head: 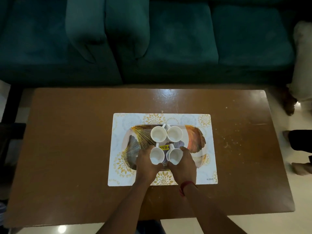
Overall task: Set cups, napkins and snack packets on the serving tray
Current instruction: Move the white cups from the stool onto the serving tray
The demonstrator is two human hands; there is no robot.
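A leaf-patterned serving tray (196, 139) lies on a white and gold placemat (206, 164) in the middle of a brown table. Two white cups stand side by side at the tray's far side, the left one (158, 134) and the right one (174, 133). My left hand (146, 164) is wrapped around a third white cup (157, 155) over the tray's near half. My right hand (184, 163) grips a fourth white cup (175, 156) beside it. A yellow price sticker (164, 147) shows between the cups. No napkins or snack packets are in view.
The brown wooden table (67, 149) has crumbs scattered on its right part. A dark green sofa (168, 39) runs along the far side. Another person's feet (302, 168) stand on the floor by the table's right edge.
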